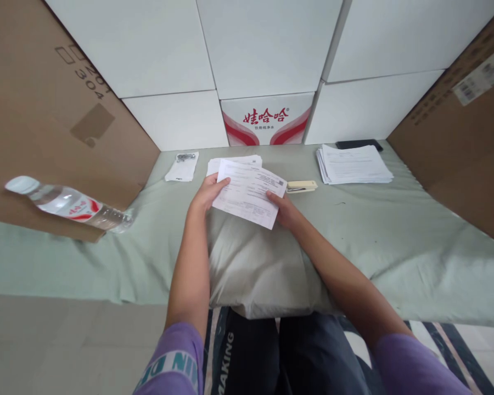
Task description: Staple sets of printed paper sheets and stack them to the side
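Between my two hands I hold a printed paper sheet [249, 195], tilted down to the right; whether it is one sheet or more I cannot tell. My left hand [209, 191] grips its left edge with the thumb on top. On the right edge my right hand [283, 209] pinches it, thumb over the print. Behind the held paper lies a small stack of papers [247, 160], partly covered by it. A cream stapler [302, 186] rests just right of the paper, on the green cloth.
A thicker paper stack [354, 164] lies at the right, with a black phone [360, 145] behind it. A small white packet [183, 166] is at the left. A water bottle [78, 206] stands near a cardboard box [66, 120]. White boxes [267, 49] wall the back.
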`<state>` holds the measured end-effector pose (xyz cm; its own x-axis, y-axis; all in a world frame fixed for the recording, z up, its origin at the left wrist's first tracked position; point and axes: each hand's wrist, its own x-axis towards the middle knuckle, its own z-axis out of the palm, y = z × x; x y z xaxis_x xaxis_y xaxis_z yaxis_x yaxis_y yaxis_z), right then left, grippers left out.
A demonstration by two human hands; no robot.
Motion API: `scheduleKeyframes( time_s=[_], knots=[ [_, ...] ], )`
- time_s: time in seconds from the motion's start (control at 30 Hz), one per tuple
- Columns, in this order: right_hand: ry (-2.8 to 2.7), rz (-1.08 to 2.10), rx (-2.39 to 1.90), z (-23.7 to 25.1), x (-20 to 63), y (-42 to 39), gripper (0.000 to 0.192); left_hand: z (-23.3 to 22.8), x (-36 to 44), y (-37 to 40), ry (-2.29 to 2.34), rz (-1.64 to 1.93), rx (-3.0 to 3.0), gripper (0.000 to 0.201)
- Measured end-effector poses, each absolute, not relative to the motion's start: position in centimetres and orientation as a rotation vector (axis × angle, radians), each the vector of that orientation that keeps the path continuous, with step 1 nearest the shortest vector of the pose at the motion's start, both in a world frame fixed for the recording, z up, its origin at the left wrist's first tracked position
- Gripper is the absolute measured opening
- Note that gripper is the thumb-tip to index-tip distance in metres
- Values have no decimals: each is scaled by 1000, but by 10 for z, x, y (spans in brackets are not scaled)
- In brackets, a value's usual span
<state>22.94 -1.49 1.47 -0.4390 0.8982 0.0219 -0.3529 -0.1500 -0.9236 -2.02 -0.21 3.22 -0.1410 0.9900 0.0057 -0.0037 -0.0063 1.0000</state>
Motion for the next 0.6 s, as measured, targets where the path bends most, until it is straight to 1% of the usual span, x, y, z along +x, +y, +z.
scheduleKeyframes(
  time_s=[0.07,0.17,0.2,0.27,0.33,0.4,0.43,0.5,0.6],
  knots=[
    [-1171,1605,-780,11,233,-8,58,28,-20,3,1372,1369,1206,53],
    [-983,1233,-899,0,242,10,51,21,-22,7,1659,1427,1446,43],
    [-877,1132,-900,-3,246,17,48,19,-23,7,1774,1388,1589,41],
    [-672,1043,-833,-6,254,30,43,14,-23,7,1939,1185,1901,36],
    [-531,1076,-737,-6,262,40,40,9,-20,8,1993,910,2112,44],
    [-453,1156,-680,-5,267,46,38,5,-16,9,2002,689,2186,52],
    [-426,1192,-673,-5,269,47,37,3,-15,10,2008,617,2193,52],
    [-386,1239,-672,-5,272,48,35,2,-14,12,2032,551,2190,48],
    [-363,1290,-656,-6,271,46,34,4,-15,13,2055,568,2211,42]
  ],
)
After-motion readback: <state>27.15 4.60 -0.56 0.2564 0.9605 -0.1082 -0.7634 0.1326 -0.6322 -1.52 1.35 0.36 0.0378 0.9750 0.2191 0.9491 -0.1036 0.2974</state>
